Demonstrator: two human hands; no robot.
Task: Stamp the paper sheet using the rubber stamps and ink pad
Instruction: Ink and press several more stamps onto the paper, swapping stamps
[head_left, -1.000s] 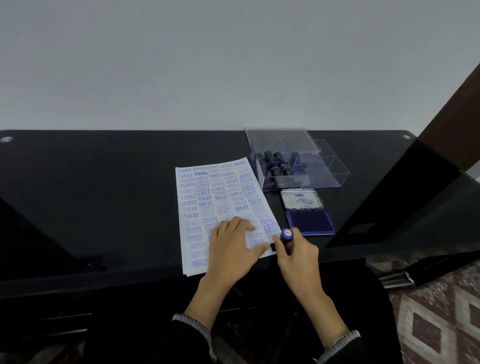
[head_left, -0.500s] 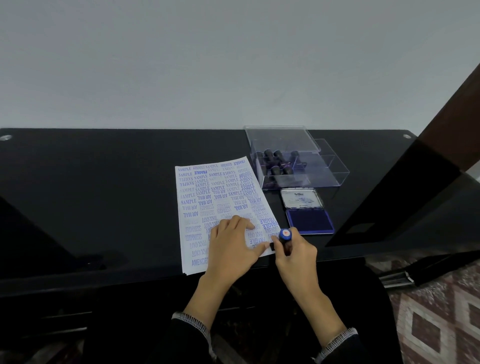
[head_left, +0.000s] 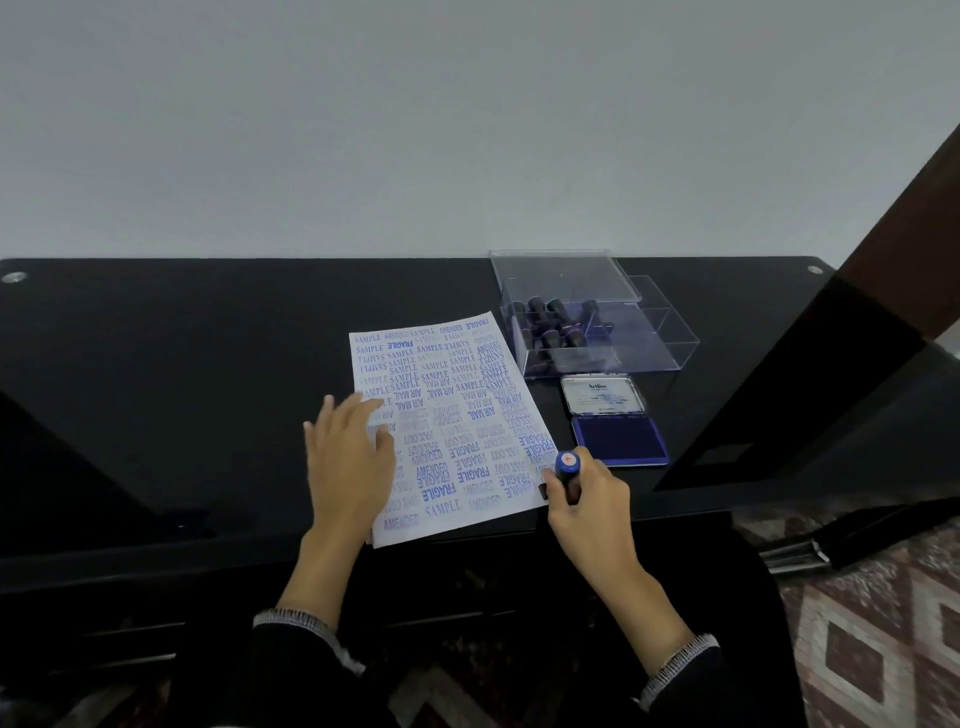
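On the glossy black bench (head_left: 156, 374), the left hand (head_left: 349, 457) lies flat, fingers straight and slightly apart, on the left edge of the white paper sheet (head_left: 457, 415) crowded with blue stamp impressions. At the sheet's lower right corner, the right hand (head_left: 587, 499) grips an upright blue-capped rubber stamp (head_left: 567, 467), fingers curled round it. Beyond lie the open blue ink pad (head_left: 618, 439) and a clear plastic box (head_left: 597, 332) of dark stamps.

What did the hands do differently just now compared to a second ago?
The left hand slid from the sheet's lower right, next to the stamp, over to the left edge of the white stamped paper sheet, fingers flat. The right hand kept gripping the blue-capped rubber stamp at the sheet's right edge. The blue ink pad and clear plastic stamp box stayed put.
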